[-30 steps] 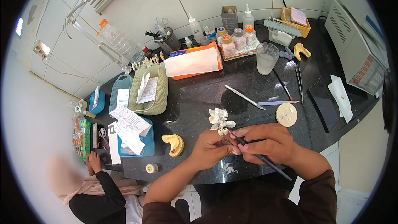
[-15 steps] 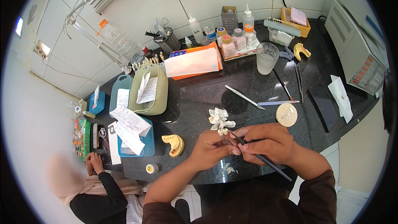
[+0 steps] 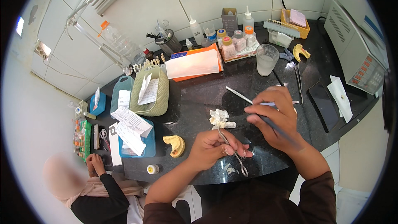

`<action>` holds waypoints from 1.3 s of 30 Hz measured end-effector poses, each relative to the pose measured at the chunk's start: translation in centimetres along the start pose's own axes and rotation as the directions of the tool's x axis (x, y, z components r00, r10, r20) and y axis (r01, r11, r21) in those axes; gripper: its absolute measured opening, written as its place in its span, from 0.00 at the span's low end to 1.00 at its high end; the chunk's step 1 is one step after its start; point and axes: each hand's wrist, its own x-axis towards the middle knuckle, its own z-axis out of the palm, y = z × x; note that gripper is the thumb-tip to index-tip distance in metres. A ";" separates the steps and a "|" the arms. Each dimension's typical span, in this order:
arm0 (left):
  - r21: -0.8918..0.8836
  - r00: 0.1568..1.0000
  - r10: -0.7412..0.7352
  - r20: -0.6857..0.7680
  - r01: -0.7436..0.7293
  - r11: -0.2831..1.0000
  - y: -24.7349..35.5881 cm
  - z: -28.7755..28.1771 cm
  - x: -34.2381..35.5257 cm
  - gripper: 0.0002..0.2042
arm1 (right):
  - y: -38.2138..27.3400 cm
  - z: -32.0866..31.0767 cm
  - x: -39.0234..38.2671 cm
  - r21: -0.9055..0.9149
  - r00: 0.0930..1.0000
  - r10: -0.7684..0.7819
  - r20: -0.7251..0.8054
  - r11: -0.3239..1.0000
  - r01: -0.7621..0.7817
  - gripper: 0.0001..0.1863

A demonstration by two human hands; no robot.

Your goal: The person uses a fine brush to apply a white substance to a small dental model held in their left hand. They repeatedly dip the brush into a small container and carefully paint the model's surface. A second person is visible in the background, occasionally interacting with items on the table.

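Metal gleams in the left hand [image 3: 209, 151], whose thumb and fingers pinch a slim silver clamp with a looped handle [image 3: 237, 156] over the polished black stone counter [image 3: 192, 103]; the loops point to five o'clock, and whatever its tip grips cannot be made out. At two o'clock from there, the right hand [image 3: 277, 118] curls its fingers around a dark, thin-handled tool [image 3: 274, 125], blurred. At that hand's ten o'clock lies a silver knife [image 3: 238, 93], partly hidden behind the fingers.

Around the left hand, crumpled white tissue [image 3: 222, 118] sits near twelve, a yellow plaster dental cast [image 3: 174, 145] at nine and a small white jar with a yellow label [image 3: 152, 169] at eight. Near ten, white paper slips [image 3: 132, 123] covered in writing too small to read overlie a blue plastic basket [image 3: 148, 147]. Between twelve and one, gold-, grey- and orange-capped bottles [image 3: 239, 42] carry coloured labels.
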 end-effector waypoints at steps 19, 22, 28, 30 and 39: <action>-0.080 0.991 -0.133 -0.020 0.131 0.988 -0.8 0.4 -0.3 0.04 | 0.8 2.6 -0.9 -0.309 0.998 0.032 0.058 0.951 -0.013 0.20; -0.056 0.990 -0.142 -0.017 0.141 0.988 -0.7 0.4 -0.3 0.04 | 0.7 2.6 -1.0 -0.298 0.996 0.041 0.077 0.955 -0.016 0.20; -0.078 0.991 -0.136 -0.012 0.135 0.988 -0.9 0.2 -0.3 0.05 | 0.7 2.6 -1.0 -0.285 0.998 0.022 0.067 0.958 -0.002 0.20; -0.082 0.991 -0.135 -0.015 0.133 0.988 -1.0 0.2 -0.4 0.06 | 0.6 2.6 -1.0 -0.282 0.998 0.019 0.062 0.959 -0.001 0.20; -0.120 0.994 -0.105 0.023 0.107 0.987 -0.8 0.4 -0.3 0.08 | 0.6 2.6 -1.0 -0.261 0.999 0.012 0.050 0.965 0.001 0.21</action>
